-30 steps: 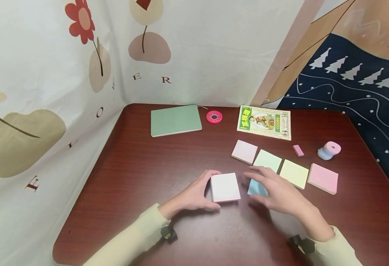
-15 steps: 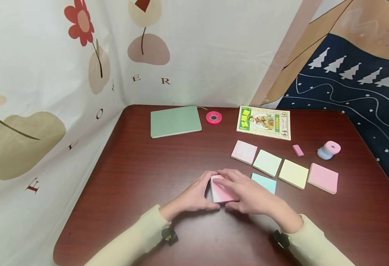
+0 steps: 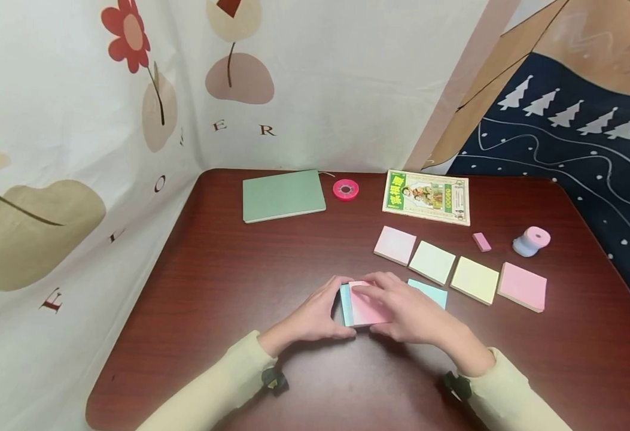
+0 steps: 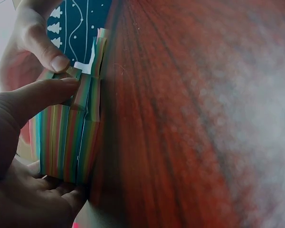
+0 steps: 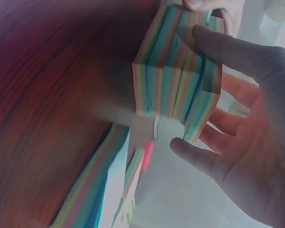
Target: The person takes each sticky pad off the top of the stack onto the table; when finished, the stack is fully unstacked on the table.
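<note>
A thick stack of sticky note pads (image 4: 61, 142) with striped coloured edges sits on the table between both hands. My left hand (image 3: 320, 314) grips its left side, thumb on the near face and fingers on the far one. My right hand (image 3: 414, 311) holds the pink sticky note pad (image 3: 364, 308) on top, thumb at its near edge and fingers over the far part. That top pad sits offset to the right, so a strip of a light blue pad (image 3: 346, 306) shows beneath it. Another blue sticky note pad (image 3: 430, 292) lies partly hidden behind my right hand.
Pale pink (image 3: 395, 244), pale green (image 3: 432, 262), yellow (image 3: 474, 279) and deeper pink pads (image 3: 523, 286) lie in a row to the right. Farther back are a green notebook (image 3: 284, 196), pink tape roll (image 3: 345, 190), illustrated booklet (image 3: 426, 197), pink eraser (image 3: 481, 242) and a small pink-topped spool (image 3: 532, 241).
My right hand has come left from over the blue pad onto the stack and taken hold of the top pad. That pad has shifted right, baring a blue strip. The left hand stays put.
</note>
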`<state>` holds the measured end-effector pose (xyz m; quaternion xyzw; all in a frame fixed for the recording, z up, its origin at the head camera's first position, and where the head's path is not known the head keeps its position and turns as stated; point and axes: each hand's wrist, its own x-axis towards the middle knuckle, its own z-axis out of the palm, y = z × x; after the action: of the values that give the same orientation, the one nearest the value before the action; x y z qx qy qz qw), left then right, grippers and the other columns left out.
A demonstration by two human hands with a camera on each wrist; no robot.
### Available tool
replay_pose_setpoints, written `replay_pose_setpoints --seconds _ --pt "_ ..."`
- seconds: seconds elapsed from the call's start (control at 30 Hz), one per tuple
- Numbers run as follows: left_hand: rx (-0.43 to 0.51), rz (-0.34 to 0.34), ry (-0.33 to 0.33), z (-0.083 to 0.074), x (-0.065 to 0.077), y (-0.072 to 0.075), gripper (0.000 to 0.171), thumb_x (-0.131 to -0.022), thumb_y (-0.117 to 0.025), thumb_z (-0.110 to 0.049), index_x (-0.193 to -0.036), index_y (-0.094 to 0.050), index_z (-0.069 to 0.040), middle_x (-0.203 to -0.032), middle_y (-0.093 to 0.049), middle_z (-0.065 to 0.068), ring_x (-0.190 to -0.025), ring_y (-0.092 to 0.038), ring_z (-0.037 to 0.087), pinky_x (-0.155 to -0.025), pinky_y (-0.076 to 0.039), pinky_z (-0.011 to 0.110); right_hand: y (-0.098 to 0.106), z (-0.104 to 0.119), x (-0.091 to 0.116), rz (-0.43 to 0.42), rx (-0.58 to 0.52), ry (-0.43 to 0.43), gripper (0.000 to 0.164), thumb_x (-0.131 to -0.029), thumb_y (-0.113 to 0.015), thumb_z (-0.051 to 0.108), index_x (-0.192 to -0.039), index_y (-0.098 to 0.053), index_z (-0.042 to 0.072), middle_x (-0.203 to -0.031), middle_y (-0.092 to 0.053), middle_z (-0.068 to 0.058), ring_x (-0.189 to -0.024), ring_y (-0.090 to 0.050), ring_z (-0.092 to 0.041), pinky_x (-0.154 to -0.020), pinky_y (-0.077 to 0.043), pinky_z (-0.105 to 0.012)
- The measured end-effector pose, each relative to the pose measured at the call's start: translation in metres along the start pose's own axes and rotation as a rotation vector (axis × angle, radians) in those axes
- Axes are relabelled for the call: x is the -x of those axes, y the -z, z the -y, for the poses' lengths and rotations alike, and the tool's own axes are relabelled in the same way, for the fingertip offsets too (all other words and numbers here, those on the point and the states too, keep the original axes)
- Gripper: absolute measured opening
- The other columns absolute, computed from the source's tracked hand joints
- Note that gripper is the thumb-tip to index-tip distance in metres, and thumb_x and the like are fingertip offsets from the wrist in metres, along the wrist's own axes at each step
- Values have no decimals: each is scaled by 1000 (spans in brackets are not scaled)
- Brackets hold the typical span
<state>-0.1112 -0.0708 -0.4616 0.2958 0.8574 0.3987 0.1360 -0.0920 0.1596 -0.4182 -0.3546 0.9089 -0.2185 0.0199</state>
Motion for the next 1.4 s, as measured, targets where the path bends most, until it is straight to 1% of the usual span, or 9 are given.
replay_pose_setpoints --seconds 0.23,0.43,0.63,0.73,0.83,0.93,1.0,1.17,1.4 --pt "17 -6 4 1 0 0 89 -64 -92 -23 -137 -41 -12 -128 -51 -2 -113 -50 13 -100 -40 36 13 -11 29 -107 -30 -111 73 -68 -90 27 -134 -60 17 -131 -53 -2 -115 -50 -20 -90 -47 -42" --pt "12 -1 0 2 -1 -1 89 -64 -91 -24 -138 -42 -13 -128 -51 -3 -114 -50 13 -100 -40 36 22 -25 71 -208 5 -194 74 -65 -91 21 -133 -60 14 -128 -54 -6 -112 -52 -25 -90 -45 -47" --pt "10 1 -10 3 -1 -1 89 -65 -91 -24 -138 -41 -13 -128 -51 -2 -114 -50 13 -100 -40 37 29 -40 117 -237 55 -322 74 -62 -92 17 -130 -62 12 -123 -56 -4 -109 -51 -22 -88 -37 -25" --pt "7 1 -1 4 -2 -1 89 -65 -91 -25 -138 -41 -15 -128 -50 -3 -114 -49 13 -100 -40 37 29 -47 131 -225 59 -375 72 -61 -92 16 -127 -63 11 -120 -56 -5 -107 -51 -23 -87 -34 -22" --pt "10 5 8 5 -2 -1 89 -65 -91 -25 -138 -41 -15 -128 -50 -4 -114 -49 12 -100 -40 36 27 -51 138 -204 58 -376 72 -60 -93 17 -125 -64 9 -118 -57 -6 -106 -51 -24 -88 -34 -20" --pt "17 8 8 4 -2 -1 89 -65 -91 -25 -138 -41 -15 -128 -50 -4 -113 -49 12 -100 -40 36 22 -54 140 -200 55 -348 71 -59 -93 15 -124 -65 9 -117 -58 -6 -106 -52 -24 -89 -31 -15" --pt "19 8 3 3 -1 -2 89 -65 -91 -24 -138 -41 -15 -128 -50 -4 -113 -49 12 -100 -40 35 20 -55 139 -201 60 -343 71 -58 -93 14 -123 -66 9 -117 -59 -7 -106 -52 -26 -89 -34 -19" --pt "14 4 -11 3 -1 -2 88 -65 -91 -24 -137 -41 -13 -127 -50 -3 -112 -50 13 -100 -41 36 15 -57 137 -168 74 -372 70 -59 -93 14 -123 -65 8 -118 -58 -10 -107 -52 -29 -84 -42 -40" --pt "18 0 -7 3 0 -2 88 -65 -91 -24 -137 -41 -13 -127 -50 -3 -112 -50 13 -99 -41 36 17 -55 136 -147 72 -379 68 -62 -91 13 -124 -65 6 -122 -58 -14 -112 -50 -33 -85 -44 -47"
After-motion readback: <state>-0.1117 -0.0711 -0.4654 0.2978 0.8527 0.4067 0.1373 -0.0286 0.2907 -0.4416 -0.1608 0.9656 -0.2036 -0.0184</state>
